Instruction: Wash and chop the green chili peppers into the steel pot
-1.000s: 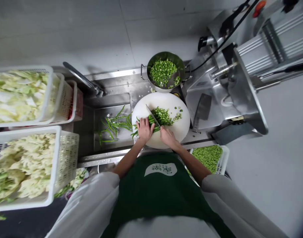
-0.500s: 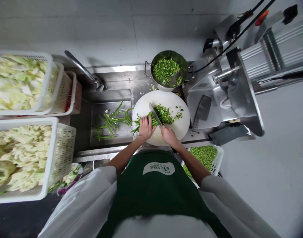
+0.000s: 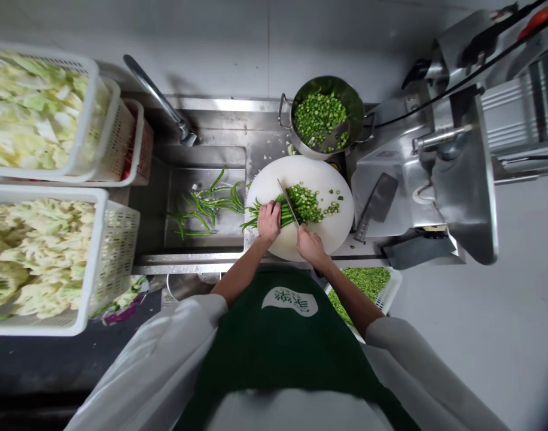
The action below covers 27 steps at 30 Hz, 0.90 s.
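On a round white cutting board [image 3: 332,239], my left hand [image 3: 269,221] presses down on a bundle of long green chili peppers [image 3: 252,216], its fingers curled over them. My right hand [image 3: 310,244] is wrapped around the handle of a knife [image 3: 288,202], which the fingers mostly hide. The blade points up and left, lying at the cut end of the bundle just right of my left fingers. Chopped green rings [image 3: 304,202] are heaped on the blade's right side, with a few scattered farther right.
More whole peppers [image 3: 206,206] lie in the sink [image 3: 177,179] at left, below a faucet [image 3: 155,90]. Behind the board stands a pot [image 3: 312,154] of chopped pieces. A cleaver [image 3: 381,197] lies by the metal slicer [image 3: 462,179]. White baskets [image 3: 101,239] of cut vegetables stand far left.
The view has shifted, so the board appears farther right. My left fingers are more curled and drawn back over the bundle. The knife stays at the cut end in my right hand.
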{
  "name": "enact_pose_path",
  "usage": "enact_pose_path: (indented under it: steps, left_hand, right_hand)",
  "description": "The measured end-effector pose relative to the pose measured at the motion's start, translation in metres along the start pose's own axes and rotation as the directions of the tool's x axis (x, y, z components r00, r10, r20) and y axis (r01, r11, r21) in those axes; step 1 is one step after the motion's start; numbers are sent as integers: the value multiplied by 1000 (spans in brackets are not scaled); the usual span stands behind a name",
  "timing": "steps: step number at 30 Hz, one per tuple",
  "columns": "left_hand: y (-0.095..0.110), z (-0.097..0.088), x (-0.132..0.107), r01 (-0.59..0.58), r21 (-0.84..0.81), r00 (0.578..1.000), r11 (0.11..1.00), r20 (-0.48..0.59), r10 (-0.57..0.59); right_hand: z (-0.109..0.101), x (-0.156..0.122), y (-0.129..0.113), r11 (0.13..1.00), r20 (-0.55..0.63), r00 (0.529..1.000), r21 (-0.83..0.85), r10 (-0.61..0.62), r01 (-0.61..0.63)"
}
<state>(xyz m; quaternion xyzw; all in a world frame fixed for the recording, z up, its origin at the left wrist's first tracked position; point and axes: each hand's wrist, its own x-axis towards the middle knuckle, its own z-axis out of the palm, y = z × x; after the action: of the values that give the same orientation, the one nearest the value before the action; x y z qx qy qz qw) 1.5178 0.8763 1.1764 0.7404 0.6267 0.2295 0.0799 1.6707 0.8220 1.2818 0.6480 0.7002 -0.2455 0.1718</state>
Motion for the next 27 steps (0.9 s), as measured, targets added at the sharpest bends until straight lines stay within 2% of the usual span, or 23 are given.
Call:
enact_pose_path:
  steps: [3,6,11,15,20,24,27]
  left_hand:
    - [-2,2,0,-18,18,999,1000,30,17]
    - [-4,4,2,-32,49,999,998,33,30]
    - [-3,6,3,-34,71,999,997,25,33]
    - [-2,5,3,-25,67,999,997,37,23]
    - [-2,3,6,-31,33,997,999,71,29]
    - [-3,4,7,-12,43,997,999,74,9]
    - [-2,3,7,11,53,997,999,74,-15]
  right_hand:
    - [1,2,1,1000,-62,998,-3,4,-4]
    - [-6,-1,5,1000,-54,999,-11,4,-5]
    - [-23,-22,8,1000,-63,998,-16,24,-26]
    - [-26,-29,10,1000,-22,1000,5,12,-12]
    - [-22,-3,3,1000,-2,1000,21,-16,16]
    - [-21,22,-7,1000,-43,999,13,-21,21]
    - [-23,23,-4,1000,-63,998,5,-30,30]
